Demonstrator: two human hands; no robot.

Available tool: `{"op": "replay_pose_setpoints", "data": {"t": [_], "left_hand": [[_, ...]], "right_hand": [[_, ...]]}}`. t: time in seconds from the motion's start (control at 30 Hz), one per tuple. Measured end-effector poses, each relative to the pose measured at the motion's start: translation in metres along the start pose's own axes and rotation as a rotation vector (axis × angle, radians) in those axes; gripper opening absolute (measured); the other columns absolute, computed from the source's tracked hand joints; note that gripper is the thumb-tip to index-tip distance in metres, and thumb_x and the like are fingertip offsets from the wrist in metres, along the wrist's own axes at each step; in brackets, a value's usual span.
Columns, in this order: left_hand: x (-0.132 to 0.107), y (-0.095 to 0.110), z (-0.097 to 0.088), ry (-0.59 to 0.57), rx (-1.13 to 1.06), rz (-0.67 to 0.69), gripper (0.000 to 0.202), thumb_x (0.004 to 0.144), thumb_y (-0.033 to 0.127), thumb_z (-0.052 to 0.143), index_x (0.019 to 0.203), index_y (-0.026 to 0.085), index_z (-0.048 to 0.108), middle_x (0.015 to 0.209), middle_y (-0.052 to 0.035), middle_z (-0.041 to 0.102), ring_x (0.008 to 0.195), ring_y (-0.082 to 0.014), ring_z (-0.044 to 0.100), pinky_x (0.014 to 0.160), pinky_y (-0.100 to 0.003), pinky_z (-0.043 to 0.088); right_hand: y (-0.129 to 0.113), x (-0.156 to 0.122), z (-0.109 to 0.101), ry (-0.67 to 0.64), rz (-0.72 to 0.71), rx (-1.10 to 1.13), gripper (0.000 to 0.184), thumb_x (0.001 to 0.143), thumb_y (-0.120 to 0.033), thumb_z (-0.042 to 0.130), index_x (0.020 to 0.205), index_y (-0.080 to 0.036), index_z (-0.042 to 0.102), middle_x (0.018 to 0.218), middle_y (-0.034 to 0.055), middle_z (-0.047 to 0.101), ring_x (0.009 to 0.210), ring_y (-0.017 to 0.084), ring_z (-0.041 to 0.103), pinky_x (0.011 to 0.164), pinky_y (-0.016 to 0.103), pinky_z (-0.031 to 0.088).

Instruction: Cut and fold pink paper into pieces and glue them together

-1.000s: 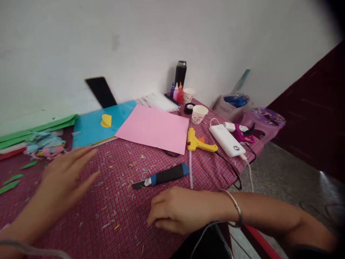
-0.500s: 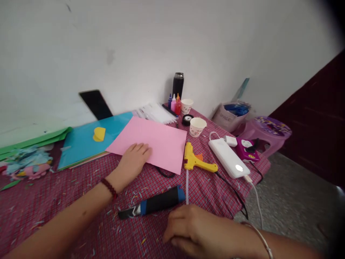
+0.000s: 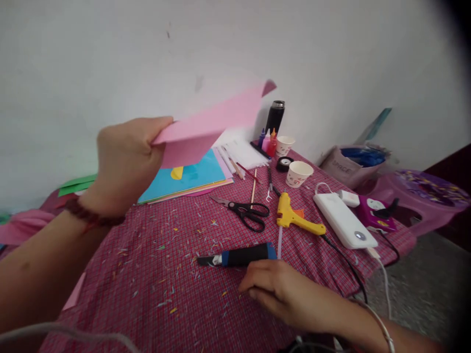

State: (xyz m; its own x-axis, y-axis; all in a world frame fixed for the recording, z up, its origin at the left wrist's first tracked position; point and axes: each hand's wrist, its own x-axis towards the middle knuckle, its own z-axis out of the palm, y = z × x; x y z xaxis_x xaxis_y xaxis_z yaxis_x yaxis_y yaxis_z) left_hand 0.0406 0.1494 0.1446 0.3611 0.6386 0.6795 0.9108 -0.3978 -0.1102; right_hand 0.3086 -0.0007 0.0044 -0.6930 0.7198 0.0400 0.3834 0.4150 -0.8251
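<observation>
head view: from my remote seat i have the left hand raised above the cloth-covered table, thumb and fingers narrowed in a pinch on one edge of a pink sheet. i judge an edge grip is enough because thin paper weighs little, though it leaves the rest unsupported: the far corner curls over and a lower part hangs bent beneath the upper, slightly blurred. the right hand rests low over the cloth, fingers curled inward, just beside the utility knife; i cannot tell whether it touches the handle or closes on anything hidden beneath. the knife lies flat, blade to the left and handle toward that hand, which i take as placed for easy reach. beyond it lie the scissors, loops to the right, with the glue gun beside them, probably set there so its cord can run off the right side. as for sheet and fingers, its left edge sits inside the left pinch, the bulk stretching away rightward, seen partly in front of the blue sheet; the right fingers are well apart from it.
</observation>
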Motion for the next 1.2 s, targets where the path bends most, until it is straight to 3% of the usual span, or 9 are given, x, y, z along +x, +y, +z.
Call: {"op": "replay_pose_setpoints", "data": {"t": [0.07, 0.17, 0.23, 0.43, 0.63, 0.77, 0.93, 1.13, 1.2], "left_hand": [[-0.035, 0.001, -0.015, 0.027, 0.11, 0.03, 0.037, 0.095, 0.03, 0.039, 0.109, 0.015, 0.069, 0.1, -0.0031, 0.071, 0.104, -0.0249, 0.065, 0.086, -0.04, 0.05], [-0.091, 0.014, -0.025, -0.176, 0.232, 0.137, 0.031, 0.088, 0.015, 0.039, 0.088, 0.021, 0.069, 0.093, -0.0066, 0.069, 0.095, -0.0253, 0.064, 0.078, -0.039, 0.051], [-0.125, 0.029, -0.022, -0.336, 0.203, 0.175, 0.026, 0.085, 0.009, 0.043, 0.079, 0.02, 0.066, 0.09, -0.0094, 0.069, 0.084, -0.0252, 0.064, 0.07, -0.039, 0.052], [-0.19, 0.057, 0.011, -0.601, 0.083, 0.114, 0.023, 0.083, 0.002, 0.048, 0.089, 0.015, 0.066, 0.088, -0.0111, 0.07, 0.081, -0.0277, 0.066, 0.068, -0.04, 0.055], [-0.209, 0.058, 0.033, -0.643, -0.167, 0.097, 0.033, 0.094, 0.019, 0.051, 0.125, 0.017, 0.061, 0.125, -0.0117, 0.067, 0.109, -0.0274, 0.064, 0.088, -0.043, 0.054], [-0.209, 0.048, 0.038, -0.576, -0.436, -0.051, 0.033, 0.101, 0.028, 0.04, 0.111, 0.018, 0.069, 0.118, -0.0078, 0.071, 0.109, -0.0229, 0.063, 0.095, -0.042, 0.05], [-0.206, 0.037, 0.044, -0.543, -0.645, -0.223, 0.044, 0.102, 0.035, 0.036, 0.081, 0.018, 0.071, 0.087, -0.0054, 0.073, 0.084, -0.0189, 0.064, 0.08, -0.036, 0.051], [-0.205, 0.064, 0.018, -0.56, -0.468, -0.053, 0.034, 0.101, 0.029, 0.041, 0.092, 0.019, 0.072, 0.099, -0.006, 0.072, 0.095, -0.0213, 0.062, 0.088, -0.041, 0.044], [-0.208, 0.076, 0.007, -0.572, -0.415, 0.064, 0.03, 0.1, 0.028, 0.044, 0.088, 0.018, 0.07, 0.089, -0.0056, 0.071, 0.087, -0.0216, 0.061, 0.082, -0.041, 0.043]], "right_hand": [[0.001, 0.012, 0.003, 0.083, 0.036, 0.105, 0.03, 0.091, -0.013, 0.049, 0.117, -0.018, 0.062, 0.098, 0.0065, 0.067, 0.087, 0.016, 0.062, 0.08, 0.031, 0.05], [0.009, 0.037, 0.006, 0.186, 0.104, 0.434, 0.044, 0.093, -0.024, 0.048, 0.136, -0.016, 0.044, 0.107, 0.0114, 0.067, 0.09, 0.018, 0.066, 0.077, 0.034, 0.054], [0.014, 0.054, 0.006, 0.222, 0.128, 0.552, 0.041, 0.095, -0.029, 0.044, 0.134, -0.015, 0.046, 0.113, 0.014, 0.067, 0.091, 0.019, 0.067, 0.076, 0.037, 0.056], [0.018, 0.061, 0.004, 0.094, -0.038, -0.12, 0.041, 0.084, -0.012, 0.056, 0.124, -0.015, 0.061, 0.125, 0.0125, 0.065, 0.117, 0.025, 0.06, 0.105, 0.046, 0.044], [0.017, 0.038, 0.022, 0.029, 0.045, -0.612, 0.048, 0.082, -0.003, 0.05, 0.129, -0.013, 0.059, 0.123, 0.0163, 0.063, 0.126, 0.029, 0.052, 0.106, 0.05, 0.044], [0.026, 0.014, 0.015, 0.096, 0.109, -0.634, 0.048, 0.084, -0.004, 0.048, 0.129, -0.017, 0.059, 0.116, 0.0125, 0.064, 0.11, 0.025, 0.06, 0.098, 0.045, 0.051], [0.042, -0.023, -0.011, 0.211, 0.253, -0.743, 0.042, 0.086, -0.01, 0.051, 0.126, -0.018, 0.061, 0.117, 0.013, 0.065, 0.109, 0.028, 0.062, 0.099, 0.052, 0.049], [0.03, 0.001, -0.018, 0.409, 0.127, -0.61, 0.068, 0.085, -0.026, 0.062, 0.147, -0.019, 0.037, 0.142, 0.0167, 0.051, 0.133, 0.032, 0.048, 0.108, 0.055, 0.042], [0.024, 0.014, -0.013, 0.319, 0.021, -0.465, 0.055, 0.086, -0.027, 0.062, 0.14, -0.025, 0.049, 0.136, 0.0123, 0.059, 0.128, 0.029, 0.054, 0.105, 0.049, 0.048]]}}
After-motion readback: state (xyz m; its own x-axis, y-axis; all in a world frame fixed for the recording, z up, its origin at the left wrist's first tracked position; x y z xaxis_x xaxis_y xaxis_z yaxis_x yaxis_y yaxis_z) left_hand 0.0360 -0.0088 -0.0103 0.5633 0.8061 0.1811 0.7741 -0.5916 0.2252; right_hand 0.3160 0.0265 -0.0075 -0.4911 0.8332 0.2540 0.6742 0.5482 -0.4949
